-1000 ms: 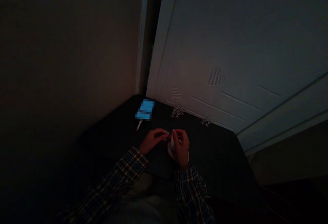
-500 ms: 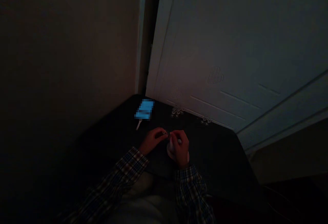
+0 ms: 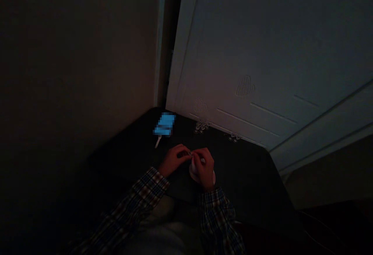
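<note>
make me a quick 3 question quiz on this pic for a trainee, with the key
1. Which hand partly hides the pale rounded thing? a) left b) right c) neither
2. True or false: the two hands are wide apart.
3. Fill in: the two striped shapes on the pale panel are ____-shaped.

Key: 1. b, the right hand. 2. False; the left hand is close to it at the fingertips. 3. heart.

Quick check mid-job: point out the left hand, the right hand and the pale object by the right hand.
Left hand (image 3: pixel 173 159): head view, on the back of the hand.
Right hand (image 3: pixel 205 168): head view, on the back of the hand.
Pale object (image 3: pixel 193 172): head view, on its exposed left part.
</note>
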`<state>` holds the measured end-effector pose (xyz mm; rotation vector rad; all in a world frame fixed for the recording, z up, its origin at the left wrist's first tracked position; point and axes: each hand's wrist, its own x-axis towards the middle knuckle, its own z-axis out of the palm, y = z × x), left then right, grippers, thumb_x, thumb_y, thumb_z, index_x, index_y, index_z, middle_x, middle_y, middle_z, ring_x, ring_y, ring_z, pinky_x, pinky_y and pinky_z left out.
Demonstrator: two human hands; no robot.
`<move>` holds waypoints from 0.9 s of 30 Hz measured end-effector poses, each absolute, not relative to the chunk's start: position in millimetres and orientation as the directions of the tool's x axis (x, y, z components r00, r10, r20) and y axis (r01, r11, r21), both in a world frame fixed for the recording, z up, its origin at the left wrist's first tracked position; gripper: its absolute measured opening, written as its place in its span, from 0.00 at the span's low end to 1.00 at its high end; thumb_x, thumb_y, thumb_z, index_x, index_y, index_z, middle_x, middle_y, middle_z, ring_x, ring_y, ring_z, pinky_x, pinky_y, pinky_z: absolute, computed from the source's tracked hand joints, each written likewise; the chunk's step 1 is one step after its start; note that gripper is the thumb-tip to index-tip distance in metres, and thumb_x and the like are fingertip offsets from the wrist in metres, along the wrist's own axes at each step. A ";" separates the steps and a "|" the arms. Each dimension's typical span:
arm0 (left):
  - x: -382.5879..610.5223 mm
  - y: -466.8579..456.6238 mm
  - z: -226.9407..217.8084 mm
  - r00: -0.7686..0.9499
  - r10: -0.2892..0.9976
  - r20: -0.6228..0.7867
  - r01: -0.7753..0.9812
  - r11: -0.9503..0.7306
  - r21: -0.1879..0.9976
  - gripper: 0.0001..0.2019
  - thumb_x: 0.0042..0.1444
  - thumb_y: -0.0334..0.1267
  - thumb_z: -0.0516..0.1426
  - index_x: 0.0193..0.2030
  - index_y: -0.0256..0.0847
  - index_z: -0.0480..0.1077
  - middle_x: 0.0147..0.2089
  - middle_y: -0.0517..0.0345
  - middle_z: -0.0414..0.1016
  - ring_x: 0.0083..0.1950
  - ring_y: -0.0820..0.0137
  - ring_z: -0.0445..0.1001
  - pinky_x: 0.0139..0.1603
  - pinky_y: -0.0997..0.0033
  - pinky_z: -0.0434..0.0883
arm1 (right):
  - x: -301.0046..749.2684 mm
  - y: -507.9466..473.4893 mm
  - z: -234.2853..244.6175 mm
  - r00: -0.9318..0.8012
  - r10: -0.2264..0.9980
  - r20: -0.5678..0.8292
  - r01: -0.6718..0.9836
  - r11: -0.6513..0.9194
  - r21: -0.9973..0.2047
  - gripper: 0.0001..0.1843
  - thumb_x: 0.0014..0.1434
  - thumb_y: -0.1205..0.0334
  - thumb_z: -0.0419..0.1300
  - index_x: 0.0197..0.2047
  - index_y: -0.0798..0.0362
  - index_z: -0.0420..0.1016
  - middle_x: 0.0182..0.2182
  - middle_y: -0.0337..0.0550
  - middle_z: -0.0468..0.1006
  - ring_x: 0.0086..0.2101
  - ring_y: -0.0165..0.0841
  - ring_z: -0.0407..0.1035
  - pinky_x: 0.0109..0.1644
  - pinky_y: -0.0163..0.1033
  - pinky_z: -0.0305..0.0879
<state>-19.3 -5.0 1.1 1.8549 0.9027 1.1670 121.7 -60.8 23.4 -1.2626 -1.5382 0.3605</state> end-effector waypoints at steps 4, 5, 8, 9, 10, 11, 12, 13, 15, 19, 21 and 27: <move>-19.4 -2.2 -2.2 0.280 0.898 0.339 0.119 -0.383 0.916 0.10 0.48 0.43 0.60 0.35 0.39 0.72 0.34 0.57 0.73 0.36 0.68 0.71 0.38 0.68 0.68 | 121.2 -60.1 22.9 0.120 0.843 0.524 0.524 0.394 -0.755 0.07 0.59 0.62 0.54 0.36 0.51 0.72 0.33 0.41 0.71 0.36 0.32 0.66 0.40 0.36 0.61; -19.4 -1.6 -3.1 0.271 0.907 0.322 0.100 -0.360 0.928 0.11 0.47 0.43 0.60 0.35 0.39 0.72 0.34 0.57 0.73 0.36 0.68 0.71 0.39 0.68 0.69 | 121.2 -59.8 22.7 0.121 0.844 0.522 0.524 0.393 -0.756 0.07 0.59 0.62 0.54 0.36 0.51 0.72 0.33 0.41 0.71 0.36 0.32 0.66 0.40 0.36 0.61; -19.0 -0.5 -5.0 0.276 0.917 0.287 0.053 -0.312 0.948 0.12 0.46 0.42 0.61 0.35 0.38 0.71 0.33 0.57 0.74 0.36 0.67 0.73 0.40 0.67 0.69 | 121.3 -58.6 21.7 0.140 0.845 0.516 0.528 0.378 -0.760 0.06 0.58 0.62 0.54 0.35 0.51 0.72 0.33 0.41 0.71 0.35 0.32 0.66 0.40 0.36 0.61; -18.9 -0.4 -5.2 0.281 0.916 0.286 0.042 -0.310 0.950 0.11 0.46 0.42 0.61 0.35 0.38 0.71 0.33 0.57 0.75 0.37 0.67 0.73 0.40 0.66 0.69 | 121.4 -58.1 21.1 0.150 0.844 0.516 0.530 0.372 -0.762 0.06 0.58 0.62 0.54 0.35 0.51 0.72 0.33 0.41 0.71 0.35 0.32 0.66 0.40 0.36 0.61; -18.8 -0.6 -5.1 0.290 0.912 0.289 0.034 -0.312 0.950 0.11 0.46 0.41 0.61 0.34 0.38 0.71 0.34 0.57 0.75 0.38 0.67 0.73 0.41 0.66 0.69 | 121.6 -57.8 20.6 0.158 0.843 0.514 0.530 0.367 -0.764 0.06 0.58 0.62 0.54 0.35 0.51 0.72 0.33 0.41 0.71 0.35 0.31 0.66 0.40 0.36 0.61; -18.7 -0.8 -4.7 0.301 0.907 0.296 0.028 -0.318 0.948 0.10 0.46 0.41 0.61 0.34 0.38 0.72 0.35 0.56 0.75 0.39 0.66 0.73 0.42 0.66 0.69 | 121.7 -57.4 20.0 0.163 0.843 0.512 0.529 0.363 -0.767 0.06 0.58 0.62 0.53 0.35 0.51 0.72 0.33 0.41 0.71 0.36 0.31 0.66 0.41 0.36 0.61; -18.8 -1.3 -4.1 0.309 0.901 0.306 0.024 -0.329 0.944 0.09 0.47 0.41 0.61 0.33 0.38 0.72 0.36 0.55 0.76 0.40 0.66 0.73 0.43 0.66 0.69 | 121.9 -57.2 19.4 0.164 0.845 0.509 0.529 0.360 -0.768 0.07 0.59 0.62 0.53 0.35 0.51 0.72 0.33 0.41 0.71 0.36 0.31 0.66 0.41 0.36 0.61; -18.9 -1.8 -3.4 0.314 0.895 0.317 0.026 -0.342 0.939 0.08 0.47 0.40 0.60 0.33 0.39 0.73 0.36 0.55 0.76 0.40 0.66 0.73 0.44 0.66 0.69 | 122.0 -57.0 19.0 0.166 0.845 0.508 0.530 0.358 -0.769 0.07 0.59 0.62 0.53 0.35 0.51 0.72 0.33 0.41 0.71 0.36 0.31 0.66 0.41 0.37 0.61; -19.2 -2.7 -1.8 0.329 0.880 0.342 0.048 -0.377 0.925 0.08 0.48 0.40 0.60 0.33 0.39 0.74 0.37 0.54 0.75 0.41 0.66 0.73 0.44 0.66 0.68 | 122.3 -56.7 18.5 0.173 0.843 0.510 0.534 0.355 -0.768 0.08 0.59 0.62 0.52 0.35 0.51 0.72 0.33 0.41 0.71 0.36 0.31 0.66 0.41 0.37 0.61; -19.1 -3.2 -1.5 0.384 0.844 0.374 0.098 -0.441 0.892 0.07 0.50 0.39 0.59 0.34 0.40 0.76 0.36 0.55 0.75 0.40 0.66 0.72 0.44 0.66 0.68 | 123.1 -56.8 18.7 0.175 0.838 0.516 0.532 0.361 -0.766 0.08 0.59 0.62 0.52 0.34 0.51 0.72 0.32 0.42 0.71 0.35 0.31 0.66 0.40 0.37 0.61; -18.8 -2.8 -2.6 0.405 0.830 0.383 0.105 -0.458 0.883 0.07 0.51 0.39 0.59 0.34 0.41 0.76 0.36 0.55 0.75 0.40 0.67 0.72 0.44 0.67 0.68 | 123.5 -57.3 19.2 0.162 0.841 0.516 0.526 0.369 -0.766 0.07 0.59 0.63 0.52 0.34 0.52 0.72 0.33 0.42 0.71 0.36 0.31 0.66 0.40 0.36 0.61; -19.1 -1.7 -4.3 0.399 0.831 0.388 0.135 -0.472 0.871 0.06 0.50 0.37 0.59 0.33 0.40 0.76 0.36 0.56 0.74 0.40 0.67 0.72 0.43 0.68 0.68 | 121.9 -57.3 19.2 0.130 0.844 0.520 0.509 0.393 -0.766 0.07 0.58 0.64 0.54 0.33 0.51 0.72 0.32 0.41 0.70 0.36 0.32 0.66 0.40 0.37 0.62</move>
